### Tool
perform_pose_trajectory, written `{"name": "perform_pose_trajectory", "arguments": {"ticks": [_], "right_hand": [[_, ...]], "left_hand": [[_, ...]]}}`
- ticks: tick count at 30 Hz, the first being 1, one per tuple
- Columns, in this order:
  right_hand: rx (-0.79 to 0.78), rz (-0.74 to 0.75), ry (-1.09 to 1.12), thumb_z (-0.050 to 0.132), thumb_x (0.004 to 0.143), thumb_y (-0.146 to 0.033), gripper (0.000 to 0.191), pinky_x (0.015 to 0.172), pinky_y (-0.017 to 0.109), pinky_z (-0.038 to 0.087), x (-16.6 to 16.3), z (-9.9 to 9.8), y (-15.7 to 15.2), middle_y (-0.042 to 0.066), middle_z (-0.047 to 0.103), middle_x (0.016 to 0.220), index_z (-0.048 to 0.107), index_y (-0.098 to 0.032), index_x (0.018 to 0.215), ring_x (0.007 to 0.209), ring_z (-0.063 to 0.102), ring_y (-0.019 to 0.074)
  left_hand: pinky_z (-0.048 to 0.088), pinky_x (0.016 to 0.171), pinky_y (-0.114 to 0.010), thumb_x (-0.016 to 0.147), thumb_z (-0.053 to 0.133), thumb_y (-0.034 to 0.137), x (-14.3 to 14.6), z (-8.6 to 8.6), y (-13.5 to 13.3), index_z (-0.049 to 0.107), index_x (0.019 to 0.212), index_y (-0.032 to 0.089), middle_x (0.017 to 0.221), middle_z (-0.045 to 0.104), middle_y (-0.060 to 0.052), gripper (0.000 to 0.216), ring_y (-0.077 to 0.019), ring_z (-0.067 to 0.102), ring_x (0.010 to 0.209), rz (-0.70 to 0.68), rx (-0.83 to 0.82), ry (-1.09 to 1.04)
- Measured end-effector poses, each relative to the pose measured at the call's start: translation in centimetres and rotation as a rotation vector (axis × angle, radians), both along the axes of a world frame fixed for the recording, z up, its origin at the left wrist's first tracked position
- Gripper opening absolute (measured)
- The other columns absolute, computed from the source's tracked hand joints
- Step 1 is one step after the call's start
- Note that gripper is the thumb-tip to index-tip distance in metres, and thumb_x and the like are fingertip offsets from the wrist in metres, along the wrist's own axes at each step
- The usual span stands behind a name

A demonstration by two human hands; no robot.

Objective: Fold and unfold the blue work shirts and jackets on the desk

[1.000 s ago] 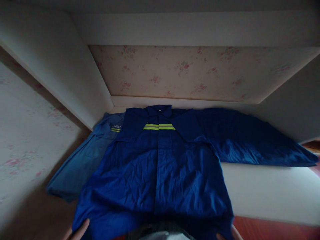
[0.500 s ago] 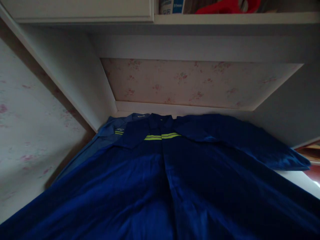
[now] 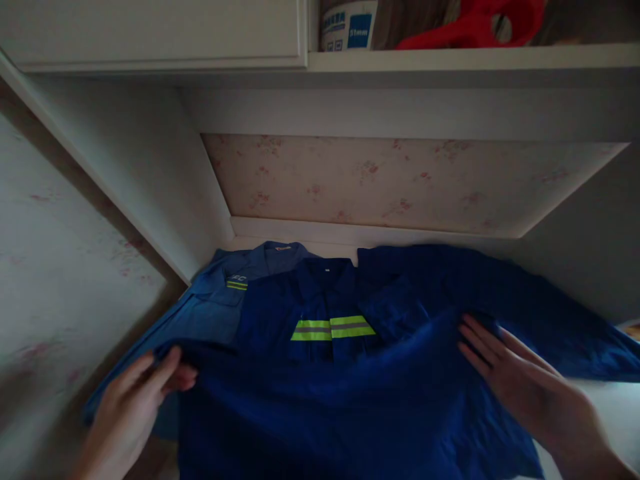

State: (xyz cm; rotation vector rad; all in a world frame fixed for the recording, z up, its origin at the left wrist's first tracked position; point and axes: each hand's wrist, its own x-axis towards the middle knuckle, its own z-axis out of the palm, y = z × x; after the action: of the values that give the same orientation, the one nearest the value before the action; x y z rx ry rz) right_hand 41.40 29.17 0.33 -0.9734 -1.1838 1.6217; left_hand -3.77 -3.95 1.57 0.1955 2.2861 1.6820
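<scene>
Dark blue jacket (image 3: 350, 400) with yellow-grey stripe (image 3: 333, 329); lighter blue jacket (image 3: 215, 310); pink floral wallpaper (image 3: 390, 180); red object (image 3: 470, 23)

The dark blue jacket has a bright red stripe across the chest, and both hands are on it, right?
Not quite. In the head view the stripe on the dark blue cloth work jacket is bright yellow-green, not red. The left hand and right hand are both on it.

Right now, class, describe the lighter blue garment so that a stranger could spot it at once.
Find the white alcove's left wall. Against it lies the lighter blue garment, partly under the dark blue jacket. It is paler, with a small striped chest patch.
</scene>
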Motion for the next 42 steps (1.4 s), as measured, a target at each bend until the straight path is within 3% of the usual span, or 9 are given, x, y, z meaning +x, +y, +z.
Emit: {"name": "perform_pose_trajectory", "arguments": {"ticks": [6,11,15,19,24,27,31,36,42], "right_hand": [[-0.188,0.103,0.085,0.068,0.075,-0.017,0.026,0.111,0.045,0.046,-12.3,0.9,10.5,0.005,0.064,0.135,0.065,-0.029,0.097,0.131,0.055,0.0221],[-0.240,0.021,-0.010,0.067,0.077,-0.013,0.066,0.104,0.041,0.052,-17.4,-0.7,15.5,0.006,0.048,0.152,0.042,-0.033,0.135,0.126,0.059,0.0184],[-0.090,0.033,-0.208,0.074,0.073,-0.020,0.096,0.100,0.045,0.055,-15.1,-3.1,15.0,0.008,0.055,0.144,0.021,-0.036,0.152,0.108,0.068,0.0212],[0.080,-0.047,-0.660,0.077,0.071,-0.038,0.067,0.106,0.050,0.048,-8.1,-5.4,13.1,0.010,0.065,0.129,0.055,-0.025,0.133,0.115,0.064,0.0308],[-0.268,0.045,-0.684,0.080,0.070,-0.057,0.076,0.090,0.046,0.059,-4.0,-5.6,10.5,0.012,0.066,0.129,0.053,-0.031,0.137,0.111,0.067,0.0332],[-0.270,0.129,-0.657,0.082,0.070,-0.056,0.088,0.091,0.043,0.060,-5.8,-4.6,9.7,0.009,0.058,0.142,0.043,-0.038,0.147,0.119,0.063,0.0315],[-0.154,0.254,-0.556,0.085,0.071,-0.046,0.098,0.092,0.041,0.060,-8.7,-4.1,9.3,0.003,0.056,0.145,0.032,-0.045,0.153,0.116,0.066,0.0282],[-0.232,0.316,-0.456,0.086,0.071,-0.036,0.078,0.081,0.041,0.065,-9.0,-5.3,9.2,0.004,0.073,0.118,0.054,-0.034,0.141,0.091,0.074,0.0262],[-0.345,0.279,-0.357,0.087,0.069,-0.032,0.089,0.073,0.046,0.066,-7.9,-4.3,8.9,0.003,0.078,0.099,0.046,-0.037,0.147,0.079,0.076,0.0286]], "left_hand": [[0.051,0.050,-0.022,0.069,0.077,0.048,-7.8,0.6,11.6,0.062,0.079,0.017,0.055,0.065,0.001,0.035,-0.0127,0.060,0.048,-0.091,0.095,0.010],[0.050,0.051,-0.023,0.086,0.062,0.036,-11.8,-1.5,18.4,0.060,0.111,0.013,0.071,0.070,-0.003,0.034,-0.0127,0.062,0.052,-0.141,0.004,0.007],[0.055,0.066,-0.029,0.079,0.069,0.029,-10.4,-4.1,15.7,0.055,0.129,0.017,0.107,0.072,-0.010,0.054,-0.0167,0.069,0.075,-0.186,-0.100,0.035],[0.053,0.094,-0.039,0.071,0.075,0.038,-5.9,-5.4,7.6,0.066,0.116,0.019,0.125,0.068,-0.012,0.050,-0.0261,0.067,0.105,-0.231,-0.194,-0.044],[0.039,0.114,-0.038,0.069,0.078,0.048,-1.4,-5.1,1.3,0.069,0.116,0.026,0.140,0.062,-0.005,0.053,-0.0253,0.050,0.136,-0.222,-0.154,-0.409],[0.043,0.112,-0.038,0.066,0.080,0.046,-0.9,-4.6,1.8,0.073,0.105,0.023,0.137,0.064,-0.007,0.046,-0.0267,0.053,0.134,-0.177,-0.171,-0.474],[0.048,0.107,-0.039,0.068,0.078,0.054,-1.4,-3.7,4.6,0.074,0.104,0.023,0.125,0.072,-0.008,0.047,-0.0296,0.060,0.125,-0.356,-0.302,-0.385],[0.046,0.107,-0.047,0.056,0.086,0.052,-0.8,-3.0,7.5,0.072,0.095,0.024,0.120,0.073,-0.011,0.051,-0.0393,0.051,0.134,-0.303,-0.446,-0.104],[0.046,0.108,-0.043,0.062,0.084,0.054,0.3,-2.7,7.6,0.067,0.117,0.026,0.141,0.060,-0.011,0.064,-0.0328,0.049,0.137,-0.234,-0.354,-0.319]]}}
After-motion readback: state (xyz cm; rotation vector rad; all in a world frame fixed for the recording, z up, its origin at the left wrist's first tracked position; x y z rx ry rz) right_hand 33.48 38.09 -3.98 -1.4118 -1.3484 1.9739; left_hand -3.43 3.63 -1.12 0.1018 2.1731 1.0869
